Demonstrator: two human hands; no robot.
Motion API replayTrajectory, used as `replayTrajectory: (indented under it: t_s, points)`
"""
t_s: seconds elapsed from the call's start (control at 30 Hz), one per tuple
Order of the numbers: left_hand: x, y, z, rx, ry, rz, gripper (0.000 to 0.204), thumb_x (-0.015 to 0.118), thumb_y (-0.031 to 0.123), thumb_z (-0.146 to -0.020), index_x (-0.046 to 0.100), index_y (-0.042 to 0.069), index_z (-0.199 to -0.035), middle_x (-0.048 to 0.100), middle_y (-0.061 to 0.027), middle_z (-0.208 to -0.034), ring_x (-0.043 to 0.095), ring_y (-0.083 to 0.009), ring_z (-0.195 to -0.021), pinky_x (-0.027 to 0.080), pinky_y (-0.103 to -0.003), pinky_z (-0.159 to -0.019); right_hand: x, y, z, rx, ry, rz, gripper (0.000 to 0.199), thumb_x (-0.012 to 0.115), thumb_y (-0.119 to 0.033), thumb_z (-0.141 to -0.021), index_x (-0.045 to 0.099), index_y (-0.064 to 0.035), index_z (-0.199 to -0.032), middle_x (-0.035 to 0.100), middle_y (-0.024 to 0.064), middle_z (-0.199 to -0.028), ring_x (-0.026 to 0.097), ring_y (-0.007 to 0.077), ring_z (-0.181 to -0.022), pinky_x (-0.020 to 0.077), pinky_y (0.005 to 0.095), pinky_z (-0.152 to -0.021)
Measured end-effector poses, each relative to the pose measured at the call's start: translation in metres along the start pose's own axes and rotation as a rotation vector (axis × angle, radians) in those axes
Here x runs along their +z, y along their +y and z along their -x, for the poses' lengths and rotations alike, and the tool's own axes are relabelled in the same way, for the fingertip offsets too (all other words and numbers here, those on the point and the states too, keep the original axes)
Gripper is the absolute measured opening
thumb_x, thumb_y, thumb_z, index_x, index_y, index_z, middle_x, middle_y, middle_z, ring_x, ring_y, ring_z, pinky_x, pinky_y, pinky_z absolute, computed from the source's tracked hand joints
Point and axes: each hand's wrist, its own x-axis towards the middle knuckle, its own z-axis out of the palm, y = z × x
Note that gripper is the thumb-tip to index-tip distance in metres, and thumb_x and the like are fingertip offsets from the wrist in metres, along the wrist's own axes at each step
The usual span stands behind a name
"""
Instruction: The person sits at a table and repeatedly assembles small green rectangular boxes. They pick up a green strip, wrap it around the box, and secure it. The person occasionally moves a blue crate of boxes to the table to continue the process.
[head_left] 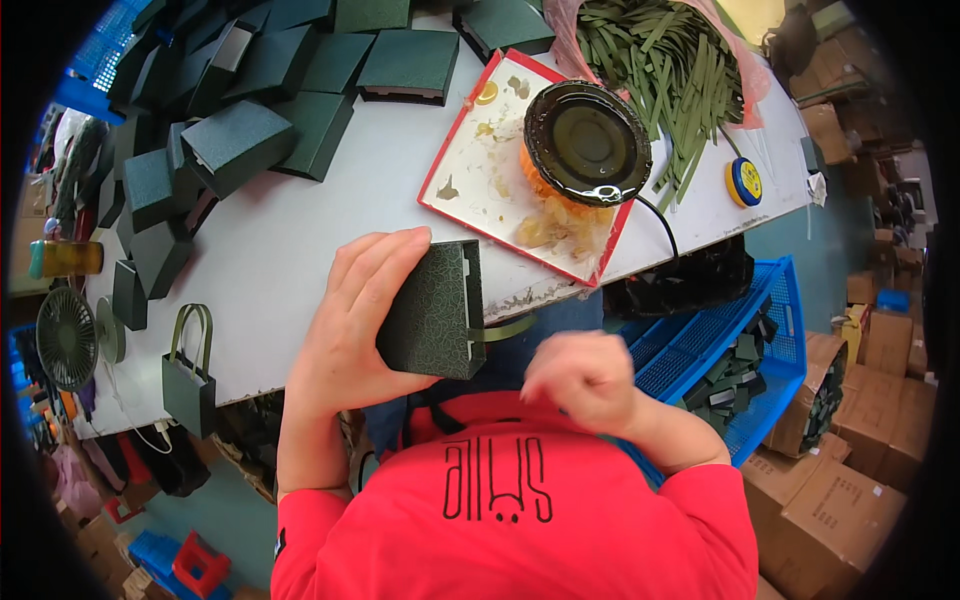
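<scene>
My left hand (350, 320) grips a dark green textured box (435, 310) at the near edge of the white table (280, 250), fingers spread over its left side. A green ribbon strip (505, 328) sticks out of the box's right side toward my right hand (580, 380). That hand is curled into a loose fist just off the table edge, above my red shirt; it is blurred and whether it pinches the ribbon is unclear.
A pile of matching green boxes (240, 100) covers the far left of the table. A red-rimmed tray (470, 160) holds a dark round glue pot (587, 142). Loose green ribbon strips (665, 70) lie beyond. A small green bag (188, 385) stands left; a blue crate (730, 370) right.
</scene>
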Motion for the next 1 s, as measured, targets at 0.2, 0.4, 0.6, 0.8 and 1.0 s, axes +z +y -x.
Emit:
replayTrajectory:
  t_s: [0.2,0.4,0.6,0.8,1.0]
  points:
    - [0.005,0.003,-0.002,0.026,-0.012,0.076,0.101,0.092,0.018,-0.055,0.048,0.000,-0.144,0.054,-0.0189,-0.138,0.051,-0.0409,-0.124,0.044,-0.048,-0.105,0.026,0.008,0.008,0.650,-0.030,-0.696,0.031,0.056,-0.017,-0.105,0.061,-0.0002,-0.131,0.073,0.0123,-0.104,0.066,0.0138,-0.062,0.0518,0.0255,-0.058]
    - [-0.002,0.002,0.010,-0.061,-0.111,0.037,0.104,0.091,0.019,-0.054,0.046,0.000,-0.145,0.053,-0.0192,-0.140,0.050,-0.0409,-0.126,0.041,-0.048,-0.107,0.013,0.018,0.016,0.415,0.715,-0.958,0.041,0.056,-0.019,-0.106,0.052,-0.0023,-0.143,0.071,0.0163,-0.117,0.065,0.0129,-0.066,0.0539,0.0255,-0.060]
    - [-0.006,-0.002,0.028,-0.148,-0.060,0.040,0.104,0.092,0.019,-0.053,0.046,0.000,-0.144,0.053,-0.0183,-0.139,0.050,-0.0404,-0.126,0.042,-0.048,-0.106,-0.015,0.009,0.002,0.423,0.943,-0.857,0.041,0.053,-0.022,-0.107,0.051,0.0003,-0.142,0.070,0.0163,-0.116,0.065,0.0102,-0.069,0.0542,0.0244,-0.061]
    - [-0.012,-0.001,0.031,-0.183,-0.057,0.005,0.105,0.093,0.020,-0.054,0.045,0.001,-0.145,0.053,-0.0183,-0.139,0.051,-0.0399,-0.124,0.043,-0.048,-0.105,-0.024,0.023,0.004,0.270,0.925,-0.814,0.033,0.054,-0.020,-0.107,0.055,0.0005,-0.132,0.071,0.0131,-0.102,0.063,0.0102,-0.064,0.0517,0.0225,-0.055]
    - [-0.008,-0.004,0.029,-0.134,-0.097,-0.001,0.109,0.093,0.018,-0.048,0.046,0.001,-0.145,0.051,-0.0183,-0.140,0.050,-0.0378,-0.129,0.042,-0.045,-0.107,-0.033,0.016,-0.010,0.333,0.806,-0.653,0.021,0.058,-0.020,-0.105,0.061,-0.0006,-0.112,0.064,0.0048,-0.081,0.054,0.0087,-0.054,0.0436,0.0223,-0.046]
